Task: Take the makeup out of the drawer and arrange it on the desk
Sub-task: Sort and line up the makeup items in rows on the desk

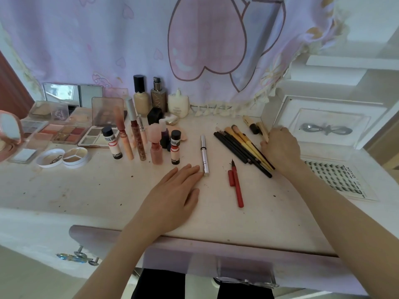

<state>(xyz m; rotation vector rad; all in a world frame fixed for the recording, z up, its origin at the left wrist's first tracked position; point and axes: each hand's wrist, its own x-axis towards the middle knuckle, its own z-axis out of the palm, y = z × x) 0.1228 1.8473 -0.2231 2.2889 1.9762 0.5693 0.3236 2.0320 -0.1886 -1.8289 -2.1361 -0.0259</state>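
Arranging stage now: the left hand (172, 195) lies flat, grip wide, fingertips touching the silver pen (204, 153) on the counter (86, 190). The right hand (280, 147) curls its grip around the brushes (241, 147). Next, I'd judge, straightening both into rows beside the lipsticks (129, 139).

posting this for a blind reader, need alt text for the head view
Left hand lies flat on a white desk, fingers touching a silver makeup pen; right hand grips a bundle of makeup brushes. A red eyeliner pen lies between them, with palettes and bottles behind.
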